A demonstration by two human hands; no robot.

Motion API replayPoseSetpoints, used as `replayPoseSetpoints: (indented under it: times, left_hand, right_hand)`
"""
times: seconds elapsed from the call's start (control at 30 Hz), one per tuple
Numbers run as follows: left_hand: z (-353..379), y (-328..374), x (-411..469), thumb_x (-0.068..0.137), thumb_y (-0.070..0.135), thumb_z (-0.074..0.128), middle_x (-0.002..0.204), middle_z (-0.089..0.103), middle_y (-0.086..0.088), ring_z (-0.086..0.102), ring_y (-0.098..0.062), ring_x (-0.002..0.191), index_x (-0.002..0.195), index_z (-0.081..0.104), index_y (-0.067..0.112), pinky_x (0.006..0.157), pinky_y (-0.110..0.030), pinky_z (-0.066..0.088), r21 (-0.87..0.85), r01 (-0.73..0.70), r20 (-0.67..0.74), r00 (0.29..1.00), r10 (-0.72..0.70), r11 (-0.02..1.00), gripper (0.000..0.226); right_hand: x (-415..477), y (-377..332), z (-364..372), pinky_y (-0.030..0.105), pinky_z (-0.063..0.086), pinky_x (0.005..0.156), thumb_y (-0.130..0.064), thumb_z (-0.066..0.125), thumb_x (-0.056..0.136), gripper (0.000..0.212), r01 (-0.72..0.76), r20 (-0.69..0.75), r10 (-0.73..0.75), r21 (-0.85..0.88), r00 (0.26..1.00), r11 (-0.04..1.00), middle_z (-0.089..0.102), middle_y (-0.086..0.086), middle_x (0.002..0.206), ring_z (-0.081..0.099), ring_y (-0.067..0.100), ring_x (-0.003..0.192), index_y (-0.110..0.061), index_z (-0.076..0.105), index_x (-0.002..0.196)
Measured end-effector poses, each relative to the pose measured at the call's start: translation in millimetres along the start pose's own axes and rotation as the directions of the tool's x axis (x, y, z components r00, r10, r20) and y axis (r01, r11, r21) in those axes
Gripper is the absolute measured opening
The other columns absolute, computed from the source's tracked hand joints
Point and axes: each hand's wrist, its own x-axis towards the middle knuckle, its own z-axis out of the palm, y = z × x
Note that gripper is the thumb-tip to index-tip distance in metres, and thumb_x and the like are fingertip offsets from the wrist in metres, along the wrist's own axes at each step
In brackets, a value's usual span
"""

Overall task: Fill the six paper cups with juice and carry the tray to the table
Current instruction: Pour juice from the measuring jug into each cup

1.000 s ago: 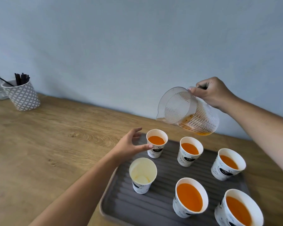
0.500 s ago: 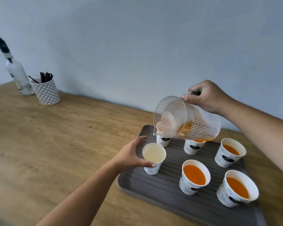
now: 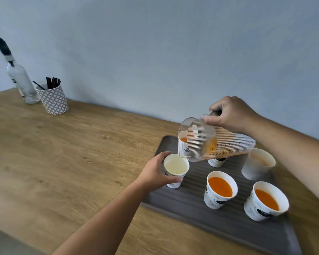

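step: filling cup six, the only empty cup (image 3: 176, 167), at the tray's (image 3: 219, 225) left side | left hand (image 3: 155, 173) wraps round it, right hand (image 3: 228, 115) grips the tipped jug (image 3: 228, 144) (spout right at the rim) | next: probably tip further, slowly, no sloshing

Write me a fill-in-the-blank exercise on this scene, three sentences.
1. The right hand holds a striped jug of ____ juice.
2. The left hand holds the one cup that is ____.
3. All ____ cups stand on the grey tray.

Missing words: orange; empty; six.
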Motion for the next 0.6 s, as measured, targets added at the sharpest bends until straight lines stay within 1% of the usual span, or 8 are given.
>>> replayPoseSetpoints:
  times: [0.13, 0.23, 0.47, 0.6]
  left_hand:
    - [1.1, 3.0, -0.7, 0.056, 0.039, 0.089, 0.117, 0.057, 0.013, 0.052, -0.004, 0.109, 0.132, 0.047, 0.024, 0.091, -0.015, 0.038, 0.013, -0.01, -0.021, 1.0, 0.011, 1.0, 0.088]
    - [1.1, 4.8, -1.2, 0.056, 0.038, 0.089, 0.114, 0.055, 0.015, 0.052, -0.002, 0.107, 0.131, 0.048, 0.024, 0.089, -0.013, 0.037, 0.01, -0.008, -0.026, 1.0, 0.008, 1.0, 0.087]
    - [-0.9, 6.8, -2.5, 0.057, 0.04, 0.089, 0.115, 0.055, 0.014, 0.052, -0.002, 0.108, 0.131, 0.048, 0.024, 0.09, -0.015, 0.039, -0.011, 0.004, -0.019, 1.0, -0.004, 1.0, 0.087]
    - [-2.0, 6.7, -3.1, 0.056, 0.044, 0.088, 0.121, 0.057, 0.011, 0.053, -0.005, 0.111, 0.132, 0.046, 0.026, 0.093, -0.02, 0.044, -0.013, 0.007, -0.01, 1.0, -0.007, 1.0, 0.089]
  right_hand:
    - [0.2, -3.6, 0.3, 0.03, 0.026, 0.051, -0.035, 0.072, 0.077, 0.057, 0.027, 0.0, -0.027, -0.052, 1.0, 0.998, 0.034, -0.005, 0.035, 0.029, 0.012, 0.044, -0.016, 0.032, 0.041]
    - [-0.1, -6.1, 1.8, 0.029, 0.027, 0.051, -0.037, 0.071, 0.078, 0.056, 0.045, 0.001, -0.045, -0.1, 0.999, 0.994, 0.033, -0.004, 0.039, 0.032, 0.014, 0.045, -0.016, 0.034, 0.041]
    - [0.0, -7.5, 4.6, 0.029, 0.027, 0.051, -0.039, 0.069, 0.079, 0.054, 0.074, 0.023, -0.071, -0.151, 0.997, 0.986, 0.036, -0.003, 0.042, 0.033, 0.015, 0.045, -0.016, 0.036, 0.042]
    - [0.0, -7.5, 4.5, 0.029, 0.026, 0.051, -0.04, 0.068, 0.079, 0.054, 0.073, 0.03, -0.069, -0.165, 0.997, 0.984, 0.035, -0.003, 0.042, 0.031, 0.016, 0.046, -0.015, 0.035, 0.043]
